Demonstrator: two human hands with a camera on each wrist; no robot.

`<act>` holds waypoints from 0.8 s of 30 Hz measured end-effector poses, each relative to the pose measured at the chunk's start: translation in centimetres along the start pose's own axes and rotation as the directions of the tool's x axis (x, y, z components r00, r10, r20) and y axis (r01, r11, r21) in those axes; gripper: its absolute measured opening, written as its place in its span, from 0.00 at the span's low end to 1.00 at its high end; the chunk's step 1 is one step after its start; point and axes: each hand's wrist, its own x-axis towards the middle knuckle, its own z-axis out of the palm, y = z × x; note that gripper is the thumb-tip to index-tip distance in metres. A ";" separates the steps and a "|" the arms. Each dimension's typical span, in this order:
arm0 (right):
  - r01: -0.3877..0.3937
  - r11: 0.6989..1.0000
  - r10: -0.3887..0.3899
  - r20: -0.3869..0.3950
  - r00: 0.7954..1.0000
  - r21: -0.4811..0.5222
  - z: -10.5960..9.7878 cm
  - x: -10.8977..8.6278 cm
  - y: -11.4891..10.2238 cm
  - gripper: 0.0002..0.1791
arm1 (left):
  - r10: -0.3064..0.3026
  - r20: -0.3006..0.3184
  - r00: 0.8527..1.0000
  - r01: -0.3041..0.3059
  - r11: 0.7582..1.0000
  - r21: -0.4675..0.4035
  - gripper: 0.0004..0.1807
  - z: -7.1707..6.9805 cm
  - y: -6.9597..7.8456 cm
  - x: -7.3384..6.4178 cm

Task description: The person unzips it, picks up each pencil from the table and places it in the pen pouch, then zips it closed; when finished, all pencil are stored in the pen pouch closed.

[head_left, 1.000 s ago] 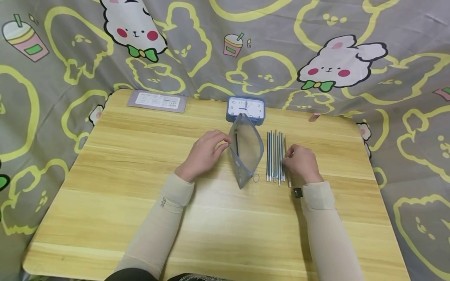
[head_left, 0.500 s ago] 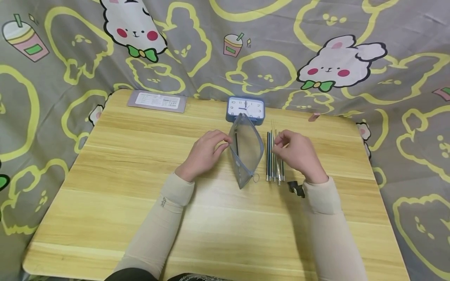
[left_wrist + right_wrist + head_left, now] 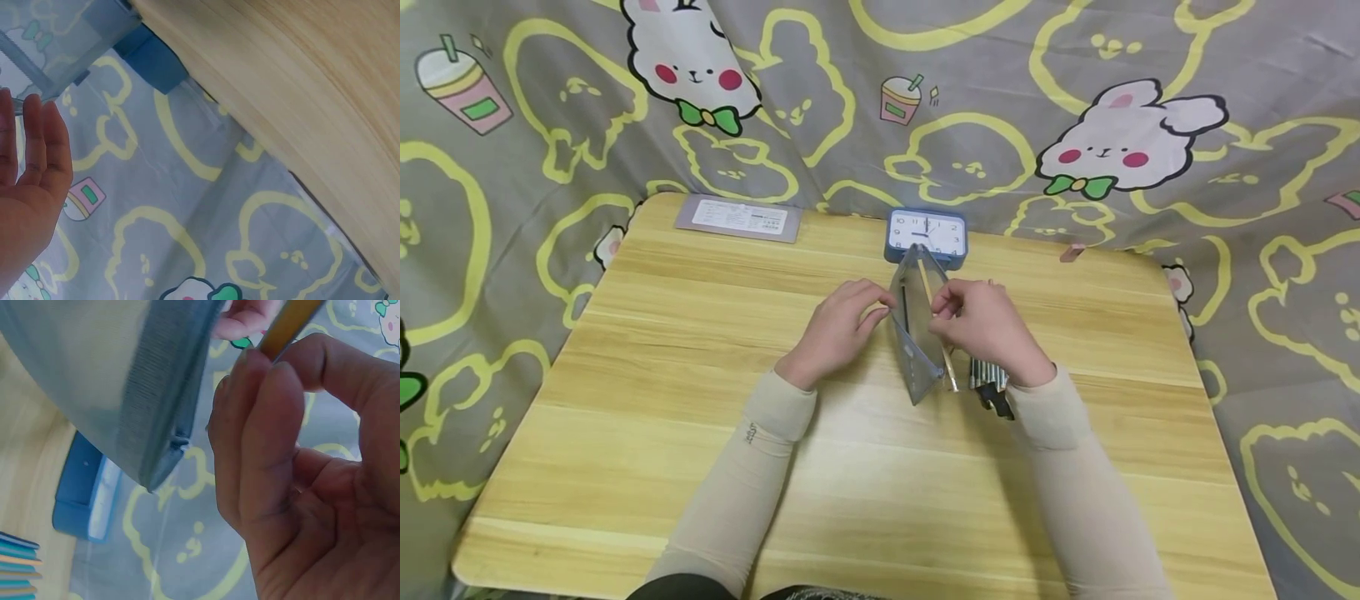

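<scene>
- Left hand [image 3: 838, 333]: thumb and forefinger pinch the near-side edge of the grey zip pouch [image 3: 917, 371]; in the left wrist view the grip is partly cut off by the frame.
- Right hand [image 3: 983, 323]: fingertips pinch a gold-coloured pencil [image 3: 950, 367], held at a slant along the pouch mouth, its near end toward the right wrist.
- Pouch located between both hands, mouth spread apart; a dark slender item [image 3: 906, 308] shows within, on the side toward the left hand.
- Row of pencils [image 3: 987, 372] on the table [image 3: 850, 517] under the right hand, largely covered by it; count cannot be told.
- Black fitting [image 3: 996, 402] at the right wrist, in front of the row's near ends.
- Blue clock [image 3: 927, 233] beyond both hands, just at the pouch's far end; contact cannot be told.
- Labelled flat packet [image 3: 737, 218] beyond the left hand and further left.
- Small pinkish block [image 3: 1072, 252] beyond the right hand and further right.
- Patterned curtain [image 3: 970, 92] behind the table, beyond both hands.
</scene>
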 end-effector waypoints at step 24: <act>-0.050 0.998 0.050 -0.014 0.999 -0.034 0.6 2.9 0.1 0.05 | 0.016 0.010 1.000 -0.016 1.000 -0.002 0.07 0.3 0.2 -0.1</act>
